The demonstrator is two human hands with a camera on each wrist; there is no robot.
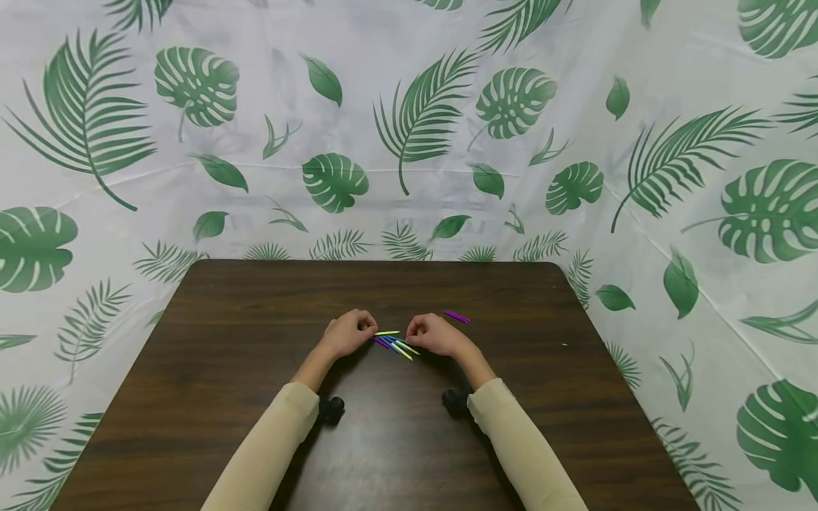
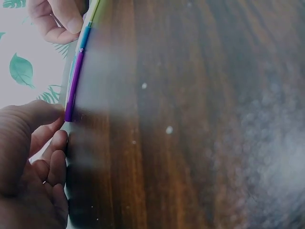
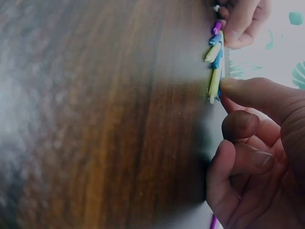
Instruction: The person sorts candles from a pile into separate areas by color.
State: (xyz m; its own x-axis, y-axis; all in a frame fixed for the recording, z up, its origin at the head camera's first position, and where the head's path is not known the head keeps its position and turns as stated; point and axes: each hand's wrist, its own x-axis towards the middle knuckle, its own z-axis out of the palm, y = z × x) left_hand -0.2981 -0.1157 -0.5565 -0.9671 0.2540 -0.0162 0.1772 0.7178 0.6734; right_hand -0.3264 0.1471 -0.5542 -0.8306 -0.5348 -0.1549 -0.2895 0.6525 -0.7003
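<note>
Thin coloured sticks, in yellow, blue and purple, lie in a loose overlapping pile [image 1: 395, 344] on the table between the two hands. My left hand [image 1: 348, 332] is at the pile's left end, its thumb and finger pinching the end of a yellow stick [image 1: 387, 333]. Beside that thumb in the left wrist view lies a purple stick [image 2: 75, 88]. From the right, my right hand [image 1: 439, 335] reaches in with curled fingers and seems to pinch a blue stick's end [image 3: 218, 94], close to a yellow stick [image 3: 214, 83]. The fingertip contact is partly hidden.
Purple sticks [image 1: 456, 316] lie apart, behind the right hand. A tiny yellow piece [image 1: 564, 345] is farther right on the brown wood-grain table [image 1: 396, 440]. A leaf-patterned white sheet [image 1: 268, 191] hangs behind the table and along its right side.
</note>
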